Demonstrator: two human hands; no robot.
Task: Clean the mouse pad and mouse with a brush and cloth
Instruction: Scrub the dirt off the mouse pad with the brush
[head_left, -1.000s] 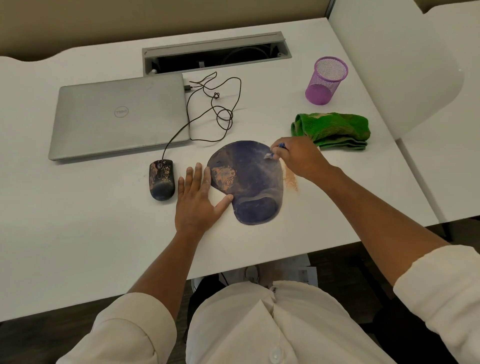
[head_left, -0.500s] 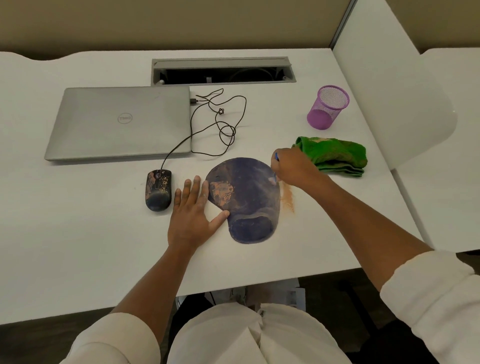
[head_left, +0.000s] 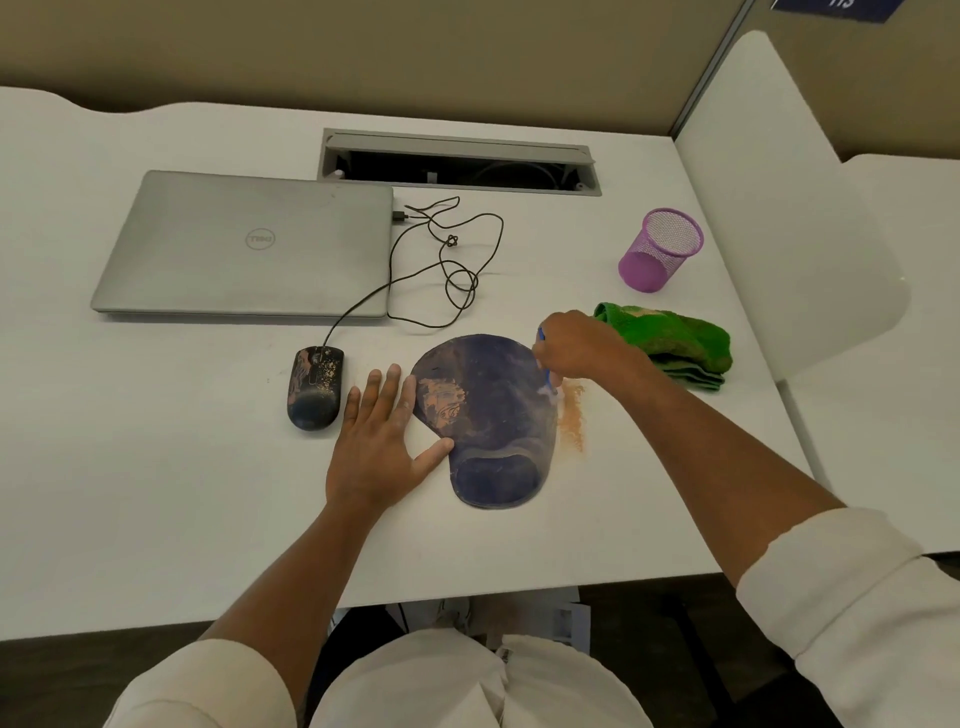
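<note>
1. The left hand (head_left: 382, 447) lies flat on the desk (head_left: 156, 493), fingers straight and spread, holding nothing. Its thumb and index finger touch the left edge of the mouse pad (head_left: 488, 415) and appear to brace it.
2. The mouse pad lies between the two hands. Its long axis runs near to far, with the wrist rest at the near end. An orange dust patch (head_left: 441, 402) remains on its left half, just beside the left index finger.
3. The right hand (head_left: 576, 348) is curled round a blue-handled brush (head_left: 546, 371), most of which the hand hides. The bristle end points down and meets the pad at its right edge.
4. The controlling relation: the remaining patch lies to the left of the bristles, across the pad's short axis. The right hand, judged the working hand, must carry the brush leftward across the pad to reach it.
5. Swept orange dust (head_left: 571, 415) lies on the desk, touching the pad's right edge.
6. The mouse (head_left: 315, 387) sits left of the left hand, nearer that hand, long axis near to far, dust on its upper shell.
7. The green cloth (head_left: 670, 338) lies just beyond the right wrist, untouched.
8. Farther off: the mouse cable (head_left: 447, 270), a closed laptop (head_left: 244, 244) and a purple mesh cup (head_left: 660, 249). None obstructs the pad.
</note>
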